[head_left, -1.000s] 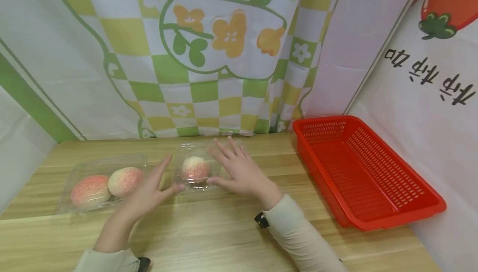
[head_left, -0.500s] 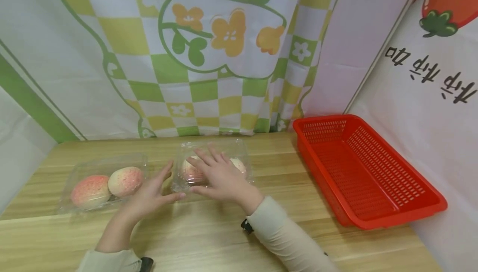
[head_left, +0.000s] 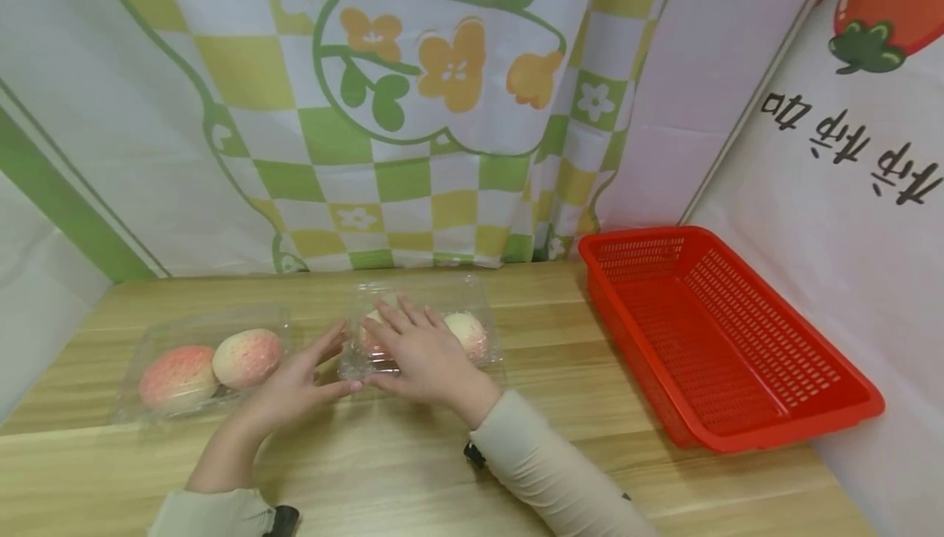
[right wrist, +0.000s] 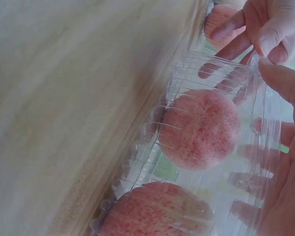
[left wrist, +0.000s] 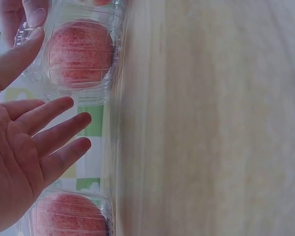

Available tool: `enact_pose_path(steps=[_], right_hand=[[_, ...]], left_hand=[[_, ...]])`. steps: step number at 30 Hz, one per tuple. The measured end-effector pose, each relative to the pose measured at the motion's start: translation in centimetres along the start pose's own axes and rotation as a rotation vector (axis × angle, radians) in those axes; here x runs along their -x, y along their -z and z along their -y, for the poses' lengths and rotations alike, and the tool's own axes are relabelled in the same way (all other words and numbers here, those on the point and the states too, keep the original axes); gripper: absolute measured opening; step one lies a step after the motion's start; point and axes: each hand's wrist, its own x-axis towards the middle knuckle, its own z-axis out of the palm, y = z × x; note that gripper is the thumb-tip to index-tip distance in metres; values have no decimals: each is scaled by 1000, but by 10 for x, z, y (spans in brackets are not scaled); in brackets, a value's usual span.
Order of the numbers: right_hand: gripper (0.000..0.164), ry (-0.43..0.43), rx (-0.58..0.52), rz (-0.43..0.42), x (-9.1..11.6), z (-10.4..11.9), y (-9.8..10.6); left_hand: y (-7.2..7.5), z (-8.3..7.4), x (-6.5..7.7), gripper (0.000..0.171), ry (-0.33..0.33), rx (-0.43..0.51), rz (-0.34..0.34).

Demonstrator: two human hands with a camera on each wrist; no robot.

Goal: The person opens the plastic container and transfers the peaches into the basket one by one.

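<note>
In the head view a clear plastic clamshell box stands mid-table with two pink-and-cream peaches inside. My right hand lies over its lid, fingers spread and straight, covering part of the left peach. At the box's left end is my left hand; its fingers are extended, as the left wrist view also shows. Both thumb tips sit close together by the box's near left corner; whether the left thumb touches it I cannot tell. Neither hand's fingers curl around anything.
A second clear clamshell box with two peaches lies left of my left hand. A red perforated plastic basket stands at the right of the wooden table. A patterned cloth hangs behind.
My right hand has moved left across the lid and settled on it, exposing the box's right peach. The left hand has shifted only slightly. Both boxes and the basket stay put.
</note>
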Motion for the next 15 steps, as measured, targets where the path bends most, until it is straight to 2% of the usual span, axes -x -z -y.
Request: enact_pose_path(steps=[8, 15], right_hand=[[73, 32, 106, -2, 0, 0, 0], [69, 110, 230, -82, -1, 0, -4]], left_hand=[[0, -2, -2, 90, 40, 6, 22], [0, -4, -1, 92, 79, 26, 45]])
